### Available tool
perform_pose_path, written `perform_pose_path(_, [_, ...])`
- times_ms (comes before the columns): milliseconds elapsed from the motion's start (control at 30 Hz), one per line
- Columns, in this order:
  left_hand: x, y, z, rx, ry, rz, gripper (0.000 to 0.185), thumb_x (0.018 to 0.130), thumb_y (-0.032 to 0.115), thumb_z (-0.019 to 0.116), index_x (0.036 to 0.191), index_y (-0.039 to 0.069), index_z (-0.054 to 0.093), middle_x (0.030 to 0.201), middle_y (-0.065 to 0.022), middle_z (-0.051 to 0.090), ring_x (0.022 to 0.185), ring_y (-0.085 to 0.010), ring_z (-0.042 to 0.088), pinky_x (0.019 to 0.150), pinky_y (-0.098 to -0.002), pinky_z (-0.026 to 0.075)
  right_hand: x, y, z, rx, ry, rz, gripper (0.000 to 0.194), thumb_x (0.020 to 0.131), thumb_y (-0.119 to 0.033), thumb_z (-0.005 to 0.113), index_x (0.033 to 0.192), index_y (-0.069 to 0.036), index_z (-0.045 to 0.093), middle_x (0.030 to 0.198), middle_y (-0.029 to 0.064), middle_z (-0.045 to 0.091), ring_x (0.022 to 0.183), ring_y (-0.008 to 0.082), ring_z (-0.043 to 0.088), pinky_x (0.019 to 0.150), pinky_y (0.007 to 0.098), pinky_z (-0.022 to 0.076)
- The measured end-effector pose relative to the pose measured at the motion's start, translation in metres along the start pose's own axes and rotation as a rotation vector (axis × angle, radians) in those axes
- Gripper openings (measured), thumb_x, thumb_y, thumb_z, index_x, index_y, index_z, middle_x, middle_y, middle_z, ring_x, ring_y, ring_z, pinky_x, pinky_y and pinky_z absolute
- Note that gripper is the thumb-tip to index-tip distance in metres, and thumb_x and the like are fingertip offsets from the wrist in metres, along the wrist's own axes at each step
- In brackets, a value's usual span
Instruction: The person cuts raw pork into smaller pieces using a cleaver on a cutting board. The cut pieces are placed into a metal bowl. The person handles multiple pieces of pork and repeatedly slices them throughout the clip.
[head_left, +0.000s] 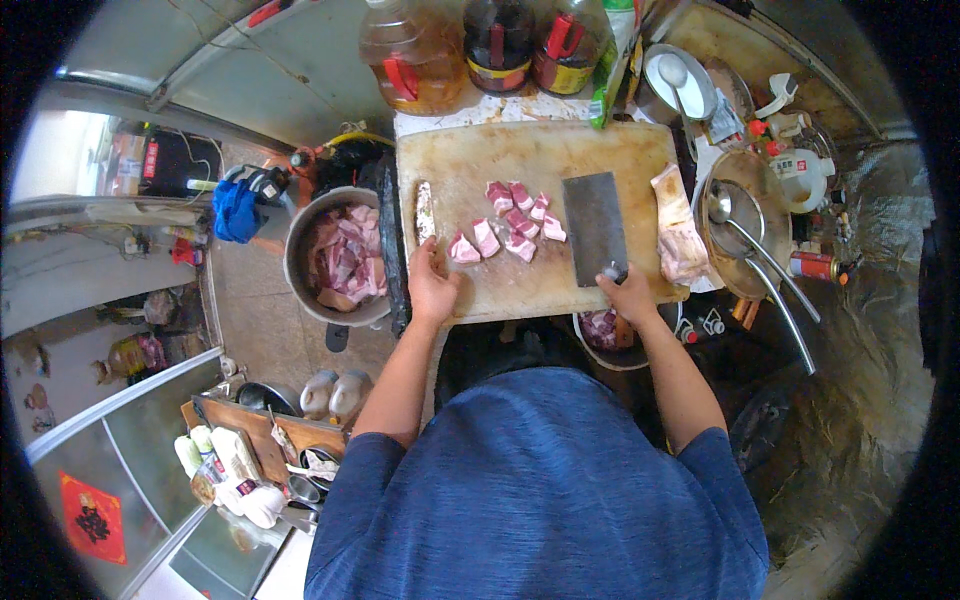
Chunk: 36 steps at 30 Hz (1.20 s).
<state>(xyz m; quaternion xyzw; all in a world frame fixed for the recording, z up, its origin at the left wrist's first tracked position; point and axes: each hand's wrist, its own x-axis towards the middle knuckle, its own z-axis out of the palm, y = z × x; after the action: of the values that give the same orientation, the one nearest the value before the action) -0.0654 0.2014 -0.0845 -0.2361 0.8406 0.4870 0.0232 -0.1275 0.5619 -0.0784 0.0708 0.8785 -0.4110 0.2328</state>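
On a worn cutting board (502, 292) lie several raw pork chunks (523, 223) with pale fat edges. My right hand (634, 298) is closed around the handle end of a broad cleaver (595, 225), whose dark blade rests flat right of the chunks. At the board's left edge is my left hand (433, 291), its thumb spread and fingertips at the near end of a narrow mottled strip (424, 210), possibly a knife blade. Whether the left hand grips it is hidden. Along the board's right side lies a long slab of pork with skin (681, 225).
A large pot of cut meat (349, 255) stands left of the board, another meat container (600, 330) below its front edge. Beyond the board are large liquid jugs (412, 64). At right sit a wok (712, 262) with ladles and a bowl of white contents (686, 86).
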Motion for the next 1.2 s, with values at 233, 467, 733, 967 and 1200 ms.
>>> perform_pose_path(233, [-0.002, 0.042, 0.041, 0.155, 0.036, 0.317, 0.102, 0.057, 0.020, 0.089, 0.140, 0.002, 0.034, 0.135, -0.0242, 0.042, 0.128, -0.0421, 0.041, 0.108, -0.0473, 0.037, 0.006, -0.032, 0.016, -0.049, -0.017, -0.041, 0.042, 0.078, -0.030, 0.079, 0.102, 0.001, 0.064, 0.087, 0.0123, 0.070, 0.077, 0.0237, 0.067, 0.072, 0.0379, 0.0529])
perform_pose_path(467, [0.044, 0.069, 0.057, 0.276, -0.114, 0.464, 0.113, 0.049, 0.045, 0.090, 0.144, 0.014, 0.038, 0.147, -0.0260, 0.031, 0.132, -0.0458, 0.035, 0.109, -0.0541, 0.031, 0.011, -0.061, 0.049, 0.211, -0.121, 0.123, 0.033, 0.075, -0.022, 0.082, 0.091, -0.001, 0.061, 0.067, 0.0072, 0.065, 0.052, 0.0144, 0.060, 0.052, 0.0325, 0.0499])
perform_pose_path(733, [0.050, 0.070, 0.071, 0.439, -0.104, 0.549, 0.106, 0.059, 0.058, 0.078, 0.149, 0.019, 0.038, 0.154, -0.0232, 0.027, 0.136, -0.0444, 0.032, 0.106, -0.0566, 0.028, 0.000, -0.071, 0.087, 0.114, -0.126, -0.037, 0.038, 0.073, -0.019, 0.080, 0.106, -0.006, 0.066, 0.092, 0.0119, 0.071, 0.088, 0.0286, 0.067, 0.081, 0.0397, 0.0524])
perform_pose_path(967, [0.048, 0.056, 0.078, 0.359, -0.048, 0.592, 0.096, 0.064, 0.050, 0.078, 0.145, 0.013, 0.041, 0.150, -0.0275, 0.030, 0.134, -0.0459, 0.033, 0.107, -0.0556, 0.028, -0.005, -0.068, 0.108, 0.203, -0.195, 0.015, 0.035, 0.074, -0.025, 0.081, 0.099, -0.004, 0.066, 0.087, 0.0133, 0.070, 0.082, 0.0280, 0.067, 0.075, 0.0397, 0.0526])
perform_pose_path(1200, [0.020, 0.089, 0.084, 0.391, -0.047, 0.613, 0.090, 0.065, 0.039, 0.078, 0.144, 0.013, 0.043, 0.149, -0.0291, 0.031, 0.134, -0.0466, 0.035, 0.107, -0.0541, 0.033, -0.026, -0.061, 0.085, 0.321, -0.233, -0.008, 0.051, 0.071, -0.038, 0.082, 0.107, -0.005, 0.067, 0.101, 0.0152, 0.071, 0.096, 0.0298, 0.068, 0.084, 0.0397, 0.0521])
